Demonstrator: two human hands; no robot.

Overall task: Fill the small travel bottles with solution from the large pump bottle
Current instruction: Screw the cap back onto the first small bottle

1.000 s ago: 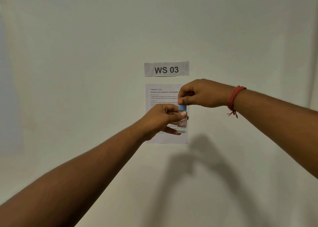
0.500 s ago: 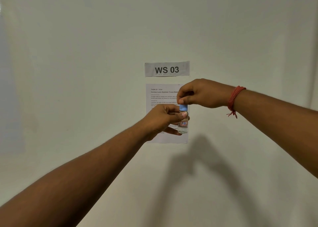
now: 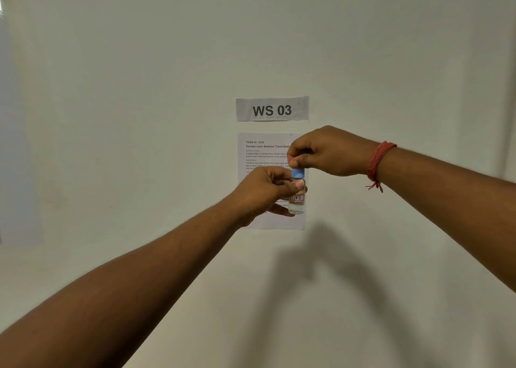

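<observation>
A small clear travel bottle (image 3: 296,204) with a red-edged label reading "B" is held upright in front of the wall. My left hand (image 3: 265,191) grips its body from the left, thumb across the front. A light blue cap (image 3: 297,173) sits on top of the bottle, and my right hand (image 3: 329,152) pinches it from above. A red thread band circles my right wrist. The large pump bottle is not in view.
Behind the hands a paper sign (image 3: 272,109) reading "WS 03" and a printed task sheet (image 3: 262,155) are stuck to a plain off-white wall (image 3: 139,116). The arms cast a shadow on the wall below the hands.
Both hands stay on the bottle and cap at nearly the same spot; my right fingers have shifted slightly on the cap.
</observation>
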